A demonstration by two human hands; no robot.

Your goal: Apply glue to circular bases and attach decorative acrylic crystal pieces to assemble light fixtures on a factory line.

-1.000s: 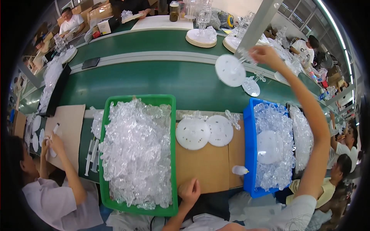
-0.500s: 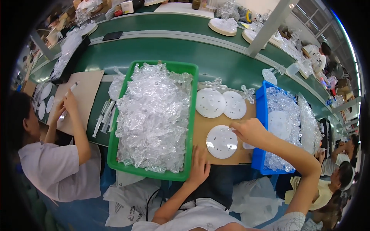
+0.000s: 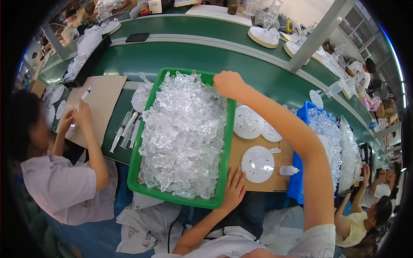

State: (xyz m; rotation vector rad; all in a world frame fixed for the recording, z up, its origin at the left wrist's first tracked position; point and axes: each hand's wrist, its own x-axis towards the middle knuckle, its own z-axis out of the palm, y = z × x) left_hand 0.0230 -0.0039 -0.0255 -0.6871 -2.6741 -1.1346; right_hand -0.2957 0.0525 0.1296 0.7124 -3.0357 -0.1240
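Note:
My right hand (image 3: 230,84) is closed at the far right corner of the green bin (image 3: 229,146), and its fingertips are hidden over the rim. Clear plastic pieces (image 3: 180,133) fill that bin in a heap. Beside the near right corner, my left hand (image 3: 233,189) lies open with fingers stretched out, against the bin and the brown cardboard (image 3: 282,185). A round white disc with small slots (image 3: 257,164) lies on the cardboard, a small clear piece (image 3: 274,151) at its upper right edge. Two more discs (image 3: 248,122) lie behind it, partly covered by my right forearm.
A small bottle with a yellow tip (image 3: 288,170) lies beside the blue bin (image 3: 297,180) of clear parts. Several syringes (image 3: 124,130) lie left of the green bin. At the left, a co-worker (image 3: 64,185) holds a syringe. A metal post (image 3: 320,36) stands at the back right.
My right hand has left the front disc and moved far and left to the green bin's corner. The clear piece at the disc's edge is now uncovered. My left hand stays by the bin.

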